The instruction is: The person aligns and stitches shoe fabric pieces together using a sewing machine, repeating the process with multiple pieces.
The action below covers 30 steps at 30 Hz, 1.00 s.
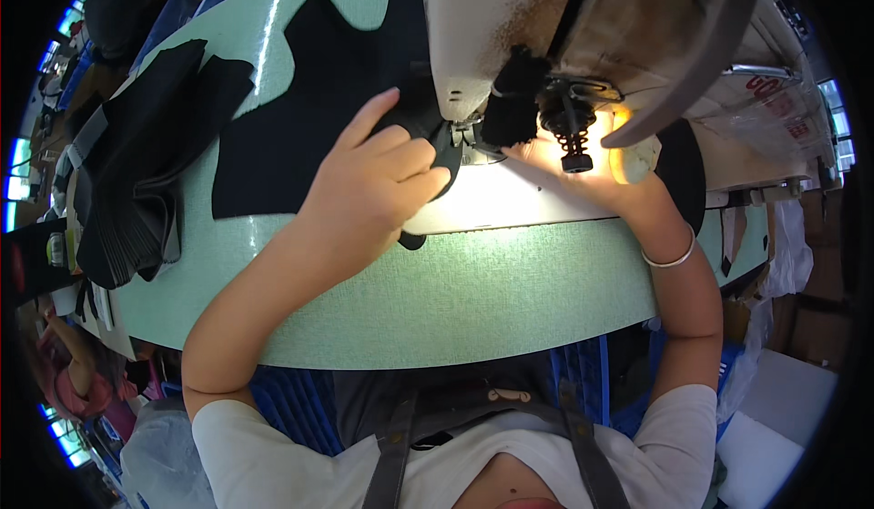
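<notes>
A large black fabric piece [264,158] lies on the pale green table and runs up to the presser foot [462,133] of a sewing machine [469,35]. My left hand [378,177] rests on this fabric left of the foot, its fingers curled and closed at the fabric's edge, one finger stretched out. On the lit machine bed [510,201], my right hand [587,167] reaches in from the right. Its fingers stretch toward the foot, partly hidden behind the spring-loaded tension knob [574,136] and a black fuzzy pad [512,113].
A stack of folded black fabric pieces [137,181] lies at the table's left. Another dark piece [683,167] shows beyond my right wrist. A curved grey arm [701,67] overhangs the machine. Clear plastic wrap [787,249] hangs at right. Another person [77,372] sits far left.
</notes>
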Each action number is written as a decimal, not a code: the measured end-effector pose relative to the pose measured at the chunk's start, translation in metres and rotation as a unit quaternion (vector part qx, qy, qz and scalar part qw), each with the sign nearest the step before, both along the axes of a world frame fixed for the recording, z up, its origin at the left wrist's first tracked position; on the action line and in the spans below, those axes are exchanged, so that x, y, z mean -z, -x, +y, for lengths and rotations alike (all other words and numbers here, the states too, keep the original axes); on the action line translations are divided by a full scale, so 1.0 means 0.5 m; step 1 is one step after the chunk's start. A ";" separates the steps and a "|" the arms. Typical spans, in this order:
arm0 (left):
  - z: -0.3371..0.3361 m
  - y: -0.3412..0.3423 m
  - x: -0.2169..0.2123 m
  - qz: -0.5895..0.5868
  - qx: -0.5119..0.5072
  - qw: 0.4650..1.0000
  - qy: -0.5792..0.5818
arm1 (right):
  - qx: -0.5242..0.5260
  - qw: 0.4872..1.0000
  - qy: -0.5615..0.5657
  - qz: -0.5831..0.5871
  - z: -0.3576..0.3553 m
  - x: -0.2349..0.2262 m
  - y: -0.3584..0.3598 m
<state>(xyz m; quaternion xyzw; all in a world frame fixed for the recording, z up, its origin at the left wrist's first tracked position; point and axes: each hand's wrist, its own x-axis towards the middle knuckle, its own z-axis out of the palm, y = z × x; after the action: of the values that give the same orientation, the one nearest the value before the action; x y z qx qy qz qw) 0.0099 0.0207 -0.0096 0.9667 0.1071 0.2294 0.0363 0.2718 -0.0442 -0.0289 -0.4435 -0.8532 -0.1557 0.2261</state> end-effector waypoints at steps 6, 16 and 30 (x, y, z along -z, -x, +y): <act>-0.015 -0.014 0.028 -0.019 -0.019 0.999 -0.047 | -0.002 0.996 0.082 -0.024 -0.035 -0.011 0.049; 0.004 -0.020 -0.006 -0.071 -0.033 0.994 -0.074 | 0.030 0.994 0.104 0.026 -0.020 0.004 -0.002; -0.014 -0.026 0.034 -0.038 -0.016 0.996 -0.078 | -0.030 0.998 0.037 -0.041 -0.040 -0.008 0.060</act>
<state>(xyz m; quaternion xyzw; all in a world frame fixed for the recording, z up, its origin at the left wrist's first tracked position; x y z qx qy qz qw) 0.0227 0.0136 -0.0266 0.9555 0.1028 0.2739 -0.0391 0.2417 -0.0640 -0.0248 -0.4187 -0.8799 -0.1353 0.1793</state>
